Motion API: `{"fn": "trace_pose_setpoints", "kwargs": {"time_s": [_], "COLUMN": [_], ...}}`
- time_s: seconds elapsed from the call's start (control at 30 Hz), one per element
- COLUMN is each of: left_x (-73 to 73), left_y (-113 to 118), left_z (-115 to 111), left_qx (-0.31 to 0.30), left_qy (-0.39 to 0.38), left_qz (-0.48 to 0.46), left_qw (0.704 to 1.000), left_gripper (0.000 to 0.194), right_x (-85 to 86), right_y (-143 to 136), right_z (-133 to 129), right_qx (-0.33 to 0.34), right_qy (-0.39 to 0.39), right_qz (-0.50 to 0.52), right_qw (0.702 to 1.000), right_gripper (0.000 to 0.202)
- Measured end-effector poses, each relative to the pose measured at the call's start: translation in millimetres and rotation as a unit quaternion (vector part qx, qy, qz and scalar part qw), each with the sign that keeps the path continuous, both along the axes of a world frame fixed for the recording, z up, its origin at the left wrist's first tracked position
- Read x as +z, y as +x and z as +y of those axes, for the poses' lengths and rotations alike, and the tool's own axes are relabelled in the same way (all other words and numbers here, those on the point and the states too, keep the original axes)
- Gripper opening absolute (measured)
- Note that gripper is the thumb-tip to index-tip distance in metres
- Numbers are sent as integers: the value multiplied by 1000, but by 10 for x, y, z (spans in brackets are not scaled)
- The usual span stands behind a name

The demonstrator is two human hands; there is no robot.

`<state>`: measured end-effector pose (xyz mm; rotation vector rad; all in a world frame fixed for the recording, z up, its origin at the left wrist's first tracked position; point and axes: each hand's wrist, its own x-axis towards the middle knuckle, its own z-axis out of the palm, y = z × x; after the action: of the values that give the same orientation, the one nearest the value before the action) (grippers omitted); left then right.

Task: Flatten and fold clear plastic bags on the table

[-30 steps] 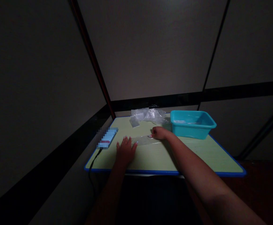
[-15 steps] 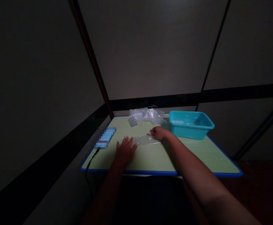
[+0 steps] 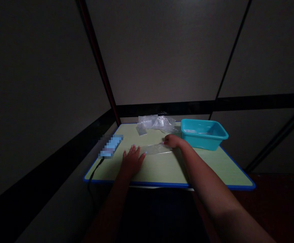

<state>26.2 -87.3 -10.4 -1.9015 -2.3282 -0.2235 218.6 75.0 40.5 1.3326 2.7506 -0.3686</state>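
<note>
Head view: your left hand (image 3: 132, 161) lies with fingers spread, its thumb at one end of the clear plastic bag (image 3: 154, 149); your right hand's (image 3: 172, 140) curled fingers pinch the other end.

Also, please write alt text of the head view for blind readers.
The left hand and right hand touch a clear plastic strip on a green table, between a blurred device and a turquoise bin; crumpled plastic behind.

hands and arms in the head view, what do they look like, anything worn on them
The left hand and right hand show no gloves. No sleeve, watch or bracelet shows on either arm. Some fingernails look pale; any rings are too small to tell.
</note>
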Motion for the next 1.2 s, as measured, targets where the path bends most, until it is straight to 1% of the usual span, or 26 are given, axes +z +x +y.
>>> {"fn": "trace_pose_setpoints", "kwargs": {"time_s": [0.1,0.23,0.37,0.5,0.63,0.77,0.87,1.0,1.2], "left_x": [7,9,11,26,52,55,44,34,48], "left_y": [3,8,10,12,18,9,-4,-7,6], "left_z": [1,11,4,-11,-17,-4,13,21,13], "left_qx": [3,9,9,12,24,33,34,34,35], "left_qy": [-2,-8,-17,-31,-25,-40,-51,-45,-50], "left_qz": [-8,-6,-6,-11,-14,-11,-11,-11,-11], "left_qw": [1000,1000,1000,999,999,999,998,998,998], "left_gripper": [57,57,56,56,59,62,63,63,64], "right_x": [-6,2,-25,-71,-91,-113,-134,-146,-113], "right_y": [7,5,-38,-109,-159,-177,-173,-149,-122], "right_z": [7,11,19,-11,-84,-117,-91,-46,-55], "right_qx": [-1,-28,-61,-99,-136,-161,-164,-152,-130], "right_qy": [-13,-25,-10,9,22,31,37,37,33], "right_qz": [14,11,12,19,32,36,31,19,15], "right_qw": [1000,999,998,995,990,986,985,987,991], "right_gripper": [37,33,34,41,48,46,46,50,59]}}
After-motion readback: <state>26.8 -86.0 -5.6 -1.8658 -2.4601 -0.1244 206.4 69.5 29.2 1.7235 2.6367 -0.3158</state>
